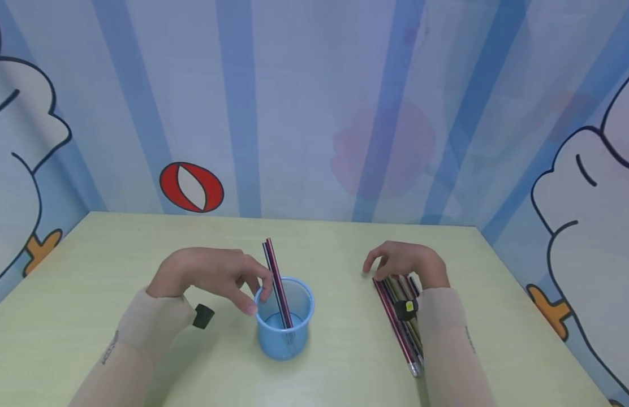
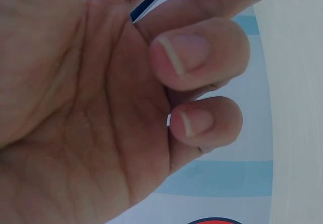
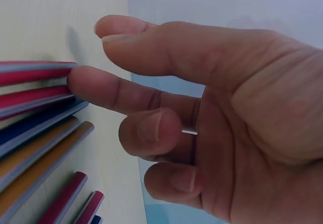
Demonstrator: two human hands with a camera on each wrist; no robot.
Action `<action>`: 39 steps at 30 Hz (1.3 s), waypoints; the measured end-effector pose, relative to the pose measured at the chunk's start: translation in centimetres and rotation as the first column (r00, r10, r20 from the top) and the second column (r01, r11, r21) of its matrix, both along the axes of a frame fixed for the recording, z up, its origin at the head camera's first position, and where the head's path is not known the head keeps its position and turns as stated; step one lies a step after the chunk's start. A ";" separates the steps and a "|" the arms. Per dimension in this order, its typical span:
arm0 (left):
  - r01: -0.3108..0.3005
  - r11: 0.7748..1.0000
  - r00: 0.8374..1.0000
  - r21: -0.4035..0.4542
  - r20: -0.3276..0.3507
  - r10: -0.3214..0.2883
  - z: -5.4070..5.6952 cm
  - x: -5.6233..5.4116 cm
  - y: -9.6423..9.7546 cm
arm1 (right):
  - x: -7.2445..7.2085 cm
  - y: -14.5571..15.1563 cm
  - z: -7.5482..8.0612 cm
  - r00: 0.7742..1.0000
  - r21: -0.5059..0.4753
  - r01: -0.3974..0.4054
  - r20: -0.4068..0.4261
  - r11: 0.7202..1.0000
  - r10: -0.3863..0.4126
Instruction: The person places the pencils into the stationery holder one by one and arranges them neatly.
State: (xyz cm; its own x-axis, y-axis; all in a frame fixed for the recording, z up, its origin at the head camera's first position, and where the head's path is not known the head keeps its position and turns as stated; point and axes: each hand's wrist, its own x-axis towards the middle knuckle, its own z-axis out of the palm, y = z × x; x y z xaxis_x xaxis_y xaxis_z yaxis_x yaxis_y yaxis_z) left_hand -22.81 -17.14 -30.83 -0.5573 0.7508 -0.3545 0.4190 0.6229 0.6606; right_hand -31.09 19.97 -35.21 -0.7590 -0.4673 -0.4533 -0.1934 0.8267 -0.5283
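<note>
A light blue see-through plastic cup (image 1: 281, 345) stands upright on the table. Inside it a few slim striped pencils (image 1: 278, 285) lean towards the upper left. At the cup's left rim is my left hand (image 1: 218, 274), its fingertips over the rim and its thumb beside the outer wall; no firm grip shows. Several more striped pencils (image 1: 393, 325) lie side by side on the right, partly hidden by my right forearm. My right hand (image 1: 403, 259) hovers at their far ends, fingers loosely bent. In the right wrist view one fingertip (image 3: 86, 85) is against or very near a red pencil (image 3: 35, 75).
The pale table (image 1: 340, 362) ends at a wall covering (image 1: 304, 113) with blue stripes, which also rises on both sides. A red and white ball (image 1: 212, 189) is printed on it. Small black devices (image 1: 203, 316) sit at both wrists.
</note>
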 end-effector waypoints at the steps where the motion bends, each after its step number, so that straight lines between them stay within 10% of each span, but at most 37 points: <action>1: -0.003 1.000 1.000 -0.001 0.000 0.003 0.0 0.0 0.0 | 0.0 -0.1 -0.1 1.000 0.007 0.003 -0.006 1.000 -0.003; 27: -0.011 1.000 1.000 -0.008 0.012 0.011 0.1 0.2 0.0 | 0.5 -4.0 -1.8 0.995 0.102 0.002 -0.096 0.995 0.008; 39: 0.013 1.000 1.000 0.008 -0.002 -0.013 0.0 0.1 0.0 | 0.2 -3.9 -1.4 0.987 -0.135 -0.160 -0.037 0.978 0.157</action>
